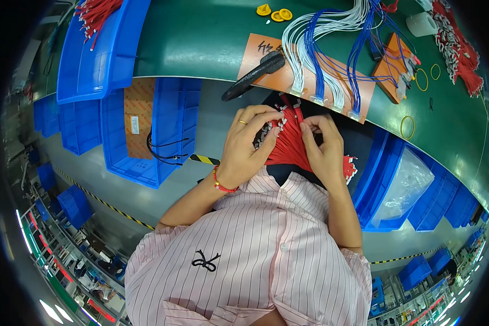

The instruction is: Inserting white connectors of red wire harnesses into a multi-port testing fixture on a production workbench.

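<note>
A thick bundle of red wires (289,145) with small white connectors lies across my lap, below the bench edge. My left hand (249,142), with a ring and a red bracelet, is closed with its fingertips around white wire ends (280,123) on the bundle's left side. On the other side, my right hand (325,148) pinches a red wire between thumb and forefinger near the top of the bundle. More white-tipped red ends (349,167) stick out beyond my right wrist.
On the green bench (195,49) lie white and blue cable harnesses (315,49), an orange board (250,60), a black strap-like thing (255,75), an orange block (391,68) and yellow rings (407,127). Blue bins (171,125) stand left; another bin (377,185) stands right. Red wires (462,60) lie far right.
</note>
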Demonstrator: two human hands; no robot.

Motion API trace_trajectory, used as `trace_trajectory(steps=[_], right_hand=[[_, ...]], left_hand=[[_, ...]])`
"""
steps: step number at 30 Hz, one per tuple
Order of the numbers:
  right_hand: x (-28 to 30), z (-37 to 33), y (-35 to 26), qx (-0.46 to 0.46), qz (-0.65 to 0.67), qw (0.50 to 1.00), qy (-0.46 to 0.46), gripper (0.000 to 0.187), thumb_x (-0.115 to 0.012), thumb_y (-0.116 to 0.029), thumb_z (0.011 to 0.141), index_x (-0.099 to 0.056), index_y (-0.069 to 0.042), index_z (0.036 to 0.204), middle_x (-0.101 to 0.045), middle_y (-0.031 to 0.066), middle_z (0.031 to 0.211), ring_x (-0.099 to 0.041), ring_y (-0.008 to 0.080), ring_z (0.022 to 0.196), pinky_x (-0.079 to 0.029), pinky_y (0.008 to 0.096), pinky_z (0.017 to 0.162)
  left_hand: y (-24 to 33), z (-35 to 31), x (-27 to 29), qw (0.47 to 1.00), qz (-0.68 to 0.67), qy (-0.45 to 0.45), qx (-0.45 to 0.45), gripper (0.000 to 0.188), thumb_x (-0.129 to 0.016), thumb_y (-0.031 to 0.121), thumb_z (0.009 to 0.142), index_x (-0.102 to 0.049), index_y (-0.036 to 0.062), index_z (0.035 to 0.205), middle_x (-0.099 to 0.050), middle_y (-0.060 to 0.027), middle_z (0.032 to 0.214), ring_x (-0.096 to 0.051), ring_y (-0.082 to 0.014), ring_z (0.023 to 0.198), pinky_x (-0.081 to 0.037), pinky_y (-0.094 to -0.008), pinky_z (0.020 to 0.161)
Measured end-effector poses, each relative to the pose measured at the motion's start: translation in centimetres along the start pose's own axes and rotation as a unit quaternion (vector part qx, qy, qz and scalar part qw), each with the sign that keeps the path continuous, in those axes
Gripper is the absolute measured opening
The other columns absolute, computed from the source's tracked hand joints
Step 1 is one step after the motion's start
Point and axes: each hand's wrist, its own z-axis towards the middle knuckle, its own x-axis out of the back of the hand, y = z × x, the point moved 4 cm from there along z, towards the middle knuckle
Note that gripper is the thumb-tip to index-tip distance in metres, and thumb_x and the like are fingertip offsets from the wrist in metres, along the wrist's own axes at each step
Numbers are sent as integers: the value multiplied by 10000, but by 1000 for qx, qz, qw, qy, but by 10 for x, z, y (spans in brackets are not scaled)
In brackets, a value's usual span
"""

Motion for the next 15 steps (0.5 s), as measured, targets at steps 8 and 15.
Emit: trace_trajectory(steps=[8,15], right_hand=[[17,-10,-37,111,6,991,74,84,-685,16,812,-655,8,890,-602,118,864,-588,255,785,-465,323,718],[12,-18,-27,-39,204,975,-79,112,-617,-49,932,-579,19,1011,-647,95,866,-622,136,766,-488,258,708]], left_hand=[[18,12,-14,979,-192,-17,64,332,-603,114,944,-628,21,1262,-576,-119,1166,-564,-151,911,-470,-273,797],[20,15,-21,863,-481,-45,148,244,-508,175,1001,-651,-23,1001,-633,-124,986,-606,-170,864,-473,-301,831]])
